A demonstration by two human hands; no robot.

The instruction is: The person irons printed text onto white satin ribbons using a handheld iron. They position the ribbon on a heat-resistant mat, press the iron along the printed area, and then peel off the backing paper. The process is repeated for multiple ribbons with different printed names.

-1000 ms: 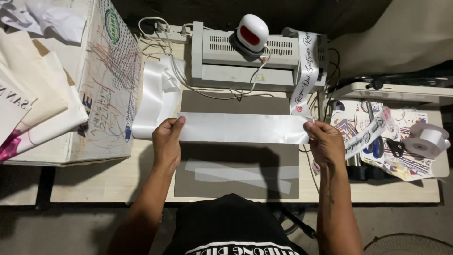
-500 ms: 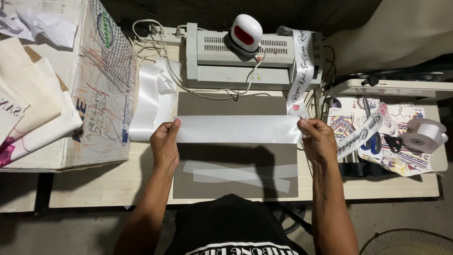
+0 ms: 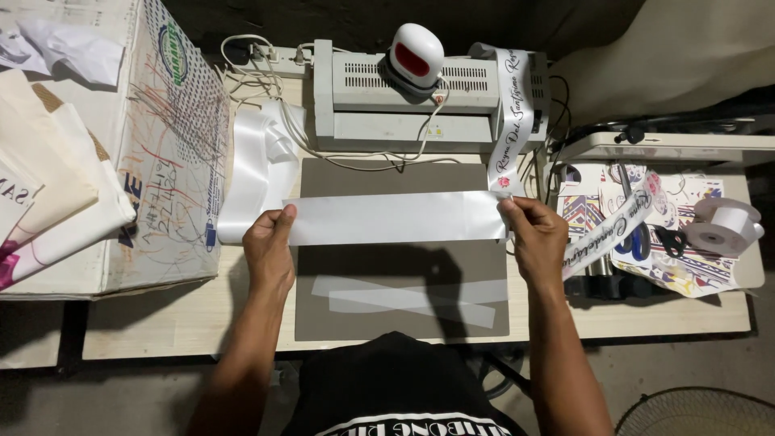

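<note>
Pale wood makes up our table point(image 3: 186, 323), with a grey mat point(image 3: 404, 291) laid at its middle and dark floor below its near edge. We hold a wide white ribbon strip point(image 3: 395, 218) stretched flat across the upper part of that mat. Our left hand point(image 3: 269, 250) pinches the strip's left end, fingers point(image 3: 282, 222) closed on it with the thumb on top. Our right hand point(image 3: 537, 238) pinches the right end the same way, fingers point(image 3: 513, 211) closed on the edge. The strip runs straight between the two hands, taut and level; whether it touches the mat we cannot tell.

It looks plain and glossy, blank along the whole visible length, with clean parallel edges. Past our left hand the same satin continues up into a loose white bundle point(image 3: 254, 161) by the cardboard box point(image 3: 161, 161). Two thinner translucent strips point(image 3: 412, 295) lie crossed on the mat nearer to us. Behind the mat sits a grey laminator-like machine point(image 3: 420, 105) with a small white and red heat press point(image 3: 416, 52) on top, and a printed ribbon point(image 3: 513, 121) draped over its right side. A white ribbon roll point(image 3: 731, 226) rests far right.
</note>
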